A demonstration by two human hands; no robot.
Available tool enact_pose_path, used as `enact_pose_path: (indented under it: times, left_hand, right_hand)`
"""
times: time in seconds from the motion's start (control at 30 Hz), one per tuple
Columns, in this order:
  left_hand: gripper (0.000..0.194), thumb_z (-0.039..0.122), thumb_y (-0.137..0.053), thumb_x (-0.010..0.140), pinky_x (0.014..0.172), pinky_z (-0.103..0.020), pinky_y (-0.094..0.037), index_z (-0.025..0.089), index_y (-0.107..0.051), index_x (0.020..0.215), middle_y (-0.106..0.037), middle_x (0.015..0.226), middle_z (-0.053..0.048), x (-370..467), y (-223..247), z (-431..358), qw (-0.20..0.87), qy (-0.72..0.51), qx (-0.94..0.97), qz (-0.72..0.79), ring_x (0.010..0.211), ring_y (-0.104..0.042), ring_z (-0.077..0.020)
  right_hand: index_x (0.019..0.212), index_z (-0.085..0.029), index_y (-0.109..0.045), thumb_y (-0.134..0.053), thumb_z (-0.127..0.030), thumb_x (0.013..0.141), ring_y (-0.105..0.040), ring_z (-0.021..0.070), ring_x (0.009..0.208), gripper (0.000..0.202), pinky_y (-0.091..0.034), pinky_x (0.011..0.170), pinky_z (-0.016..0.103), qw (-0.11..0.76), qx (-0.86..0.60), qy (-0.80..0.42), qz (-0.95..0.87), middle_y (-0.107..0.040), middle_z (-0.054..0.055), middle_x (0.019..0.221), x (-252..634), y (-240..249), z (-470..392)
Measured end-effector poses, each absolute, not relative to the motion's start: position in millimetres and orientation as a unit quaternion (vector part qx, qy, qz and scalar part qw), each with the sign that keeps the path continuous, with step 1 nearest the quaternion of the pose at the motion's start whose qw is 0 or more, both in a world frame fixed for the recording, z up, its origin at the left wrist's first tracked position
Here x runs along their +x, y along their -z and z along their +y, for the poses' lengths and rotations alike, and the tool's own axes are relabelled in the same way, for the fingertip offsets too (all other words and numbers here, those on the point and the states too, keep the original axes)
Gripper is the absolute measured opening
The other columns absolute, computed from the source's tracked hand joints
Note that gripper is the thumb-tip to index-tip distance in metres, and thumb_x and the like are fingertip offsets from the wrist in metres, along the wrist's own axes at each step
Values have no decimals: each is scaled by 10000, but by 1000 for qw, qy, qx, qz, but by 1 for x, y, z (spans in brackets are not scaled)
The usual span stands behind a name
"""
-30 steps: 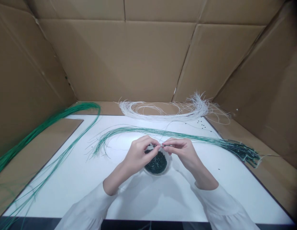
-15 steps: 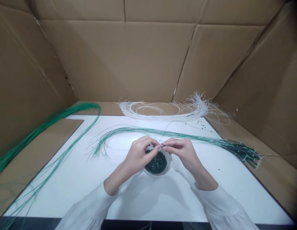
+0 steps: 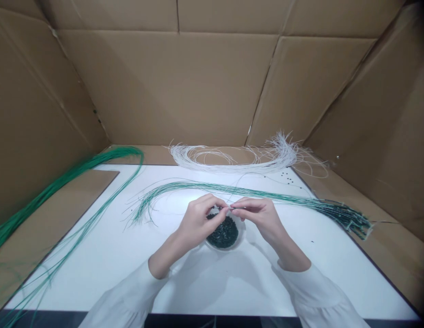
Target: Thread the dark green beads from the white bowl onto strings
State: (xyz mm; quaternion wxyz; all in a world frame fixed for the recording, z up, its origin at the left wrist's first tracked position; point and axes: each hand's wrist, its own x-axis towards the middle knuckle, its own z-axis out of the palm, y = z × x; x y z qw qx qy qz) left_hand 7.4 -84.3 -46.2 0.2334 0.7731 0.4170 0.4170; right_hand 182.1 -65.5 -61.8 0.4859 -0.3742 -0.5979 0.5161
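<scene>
My left hand (image 3: 204,218) is closed in a pinch above the left rim of a small white bowl (image 3: 243,234). Dark green beads (image 3: 222,233) lie in the bowl. My right hand (image 3: 259,216) pinches from the other side, its fingertips close to those of the left. Between the fingertips runs a thin strand or needle, too fine to make out clearly. A bundle of green and white strands (image 3: 205,186) stretches behind both hands, with dark beaded ends (image 3: 348,216) at the right.
A coiled white strand bundle (image 3: 232,167) lies at the back. Long green strands (image 3: 78,168) run down the left side. Loose dark beads (image 3: 288,179) dot the white board (image 3: 112,264) at the back right. Cardboard walls (image 3: 157,82) enclose the back and sides.
</scene>
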Motion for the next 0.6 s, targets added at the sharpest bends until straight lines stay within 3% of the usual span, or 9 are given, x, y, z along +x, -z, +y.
enact_pose_path:
  times: [0.4,0.6]
  left_hand:
    - [106,201,-497,806,605,-198,-384,176,-598,784,-608,727,0,7,48,-83,212,-409,787,410,642,-500,-90]
    - [110,186,-486,801,661,-224,-396,171,-591,773,-617,749,-13,7,51,-81,183,-394,803,408,700,-525,-110]
  right_hand:
    - [693,-204,-721,-735,-221,599,-547,120,543,97,-437,481,227,485,-381,-497,-611,-658,40,683,183,63,-66]
    - [728,-209,-718,-710,-215,644,-596,160,675,85,-464,552,238,481,-383,-432,-660,-670,46,733,183,63,-66]
